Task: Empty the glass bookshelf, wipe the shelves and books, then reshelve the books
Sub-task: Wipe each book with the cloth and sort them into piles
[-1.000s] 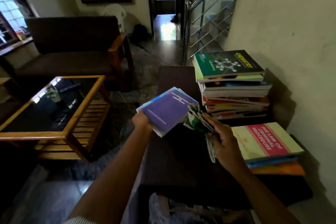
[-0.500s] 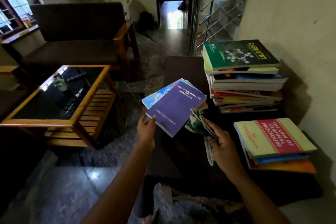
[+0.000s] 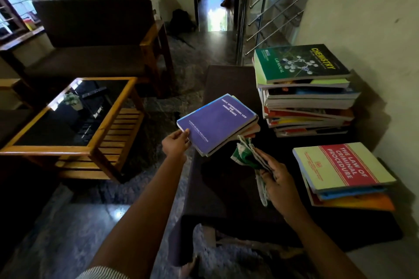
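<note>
My left hand (image 3: 175, 144) grips the near left corner of a small pile of books, its top one purple (image 3: 216, 121), held just above the dark seat (image 3: 226, 192). My right hand (image 3: 275, 184) is closed on a green and white cloth (image 3: 246, 154), close to the pile's right edge. A tall stack topped by a green chemistry book (image 3: 301, 63) stands against the wall. A shorter stack topped by a cream and red law book (image 3: 342, 165) lies nearer, at the right. The glass bookshelf is out of sight.
A wooden coffee table (image 3: 68, 154) with a dark glass top stands to the left. Behind it is a brown sofa (image 3: 90, 36). A steel stair railing (image 3: 267, 7) rises at the back right, beside an open doorway (image 3: 213, 7). The wall (image 3: 374, 18) bounds the right side.
The pile with the purple book has moved to the right and away from me, squaring up. My left hand has shifted from under it to its near corner. The cloth hand stays put.
</note>
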{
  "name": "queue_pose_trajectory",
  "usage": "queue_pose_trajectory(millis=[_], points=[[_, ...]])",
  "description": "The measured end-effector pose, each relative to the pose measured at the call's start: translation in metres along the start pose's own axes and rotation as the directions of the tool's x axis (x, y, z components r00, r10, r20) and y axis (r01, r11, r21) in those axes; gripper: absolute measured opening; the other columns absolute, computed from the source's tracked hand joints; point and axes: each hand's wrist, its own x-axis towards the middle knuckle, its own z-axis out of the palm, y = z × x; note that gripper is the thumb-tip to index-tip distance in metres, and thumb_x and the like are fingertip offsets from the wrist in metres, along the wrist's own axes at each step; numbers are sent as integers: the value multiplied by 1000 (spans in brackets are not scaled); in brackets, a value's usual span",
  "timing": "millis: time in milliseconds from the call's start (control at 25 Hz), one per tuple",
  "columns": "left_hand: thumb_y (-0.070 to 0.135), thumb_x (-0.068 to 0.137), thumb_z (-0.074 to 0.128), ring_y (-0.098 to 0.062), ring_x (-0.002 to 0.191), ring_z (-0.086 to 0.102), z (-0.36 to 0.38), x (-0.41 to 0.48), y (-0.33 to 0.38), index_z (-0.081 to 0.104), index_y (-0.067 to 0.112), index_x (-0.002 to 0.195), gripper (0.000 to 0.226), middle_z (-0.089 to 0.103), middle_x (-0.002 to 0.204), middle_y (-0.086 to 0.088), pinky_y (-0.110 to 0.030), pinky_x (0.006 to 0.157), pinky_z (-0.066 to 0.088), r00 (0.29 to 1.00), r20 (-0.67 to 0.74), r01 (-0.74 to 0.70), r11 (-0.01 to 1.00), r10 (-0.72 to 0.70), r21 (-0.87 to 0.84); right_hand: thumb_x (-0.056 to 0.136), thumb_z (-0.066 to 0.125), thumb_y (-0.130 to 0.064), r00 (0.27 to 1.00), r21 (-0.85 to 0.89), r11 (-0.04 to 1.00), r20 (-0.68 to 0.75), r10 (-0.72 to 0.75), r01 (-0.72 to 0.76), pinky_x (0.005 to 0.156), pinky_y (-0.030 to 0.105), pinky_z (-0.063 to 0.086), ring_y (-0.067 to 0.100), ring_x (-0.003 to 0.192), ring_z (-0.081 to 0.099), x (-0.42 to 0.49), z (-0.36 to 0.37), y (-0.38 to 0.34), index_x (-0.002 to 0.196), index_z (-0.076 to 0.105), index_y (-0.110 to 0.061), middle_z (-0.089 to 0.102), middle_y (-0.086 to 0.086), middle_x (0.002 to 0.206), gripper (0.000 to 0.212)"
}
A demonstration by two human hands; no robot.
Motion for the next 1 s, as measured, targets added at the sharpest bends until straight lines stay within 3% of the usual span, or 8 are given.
queue_pose_trajectory(millis=[120,240,320,520,680,800,880,1000], points=[[20,89,64,-17,76,60,-8,-23,-16,60,3,107,26,63,91,-9,-28,64,54,999,-23,-32,999,33,33,93,43,8,1000,3,1000,23,17,-17,97,17,33,-1,107,43,-4,2,0,114,40,-50,40,-30,111,62],[15,98,47,-13,74,52,-16,-83,-50,49,14,115,18,55,90,-2,-26,64,42,999,28,22,998,-20,-67,94,43,5,999,-8,1000,29,30,-30,93,6,31,-10,104,42,-10,-4,-1,114,39,-50,37,-34,112,59],[10,97,46,-12,73,53,-14,-119,-72,49,14,112,16,55,89,-1,-25,64,43,979,168,116,993,-112,-13,94,43,5,999,-29,999,18,28,-28,91,-3,29,-22,105,40,-18,-14,1,119,40,-44,36,-35,117,56],[21,97,50,-17,91,57,60,-146,-97,52,16,113,18,58,105,-5,-29,74,47,804,510,171,940,-306,294,93,46,6,974,-28,990,-186,129,-137,90,-2,30,-20,106,40,-64,-57,13,112,41,-46,39,-31,119,56],[32,93,56,-23,101,52,141,-163,-127,39,11,133,48,54,118,-10,-35,81,46,694,596,109,878,-402,466,91,45,10,898,-10,971,-383,216,-238,85,-5,31,-13,106,40,-102,-90,11,106,42,-42,45,-22,113,54],[34,85,67,-32,105,59,180,-172,-145,47,3,123,53,58,120,-17,-37,76,51,734,536,93,843,-417,529,93,44,8,835,16,949,-470,284,-314,93,9,31,2,111,38,-120,-101,10,110,38,-39,43,-15,112,50],[27,81,73,-33,107,59,192,-174,-150,49,-1,119,53,58,118,-17,-37,75,51,792,504,39,852,-345,522,93,43,8,827,21,948,-483,288,-318,88,1,30,2,112,37,-126,-101,11,106,40,-40,43,-20,111,50],[20,82,73,-33,109,58,189,-168,-149,48,1,115,46,57,120,-18,-39,79,53,802,507,5,852,-316,523,93,43,8,836,7,950,-473,277,-311,86,-5,29,-1,111,37,-123,-98,11,104,39,-46,39,-29,111,55]])
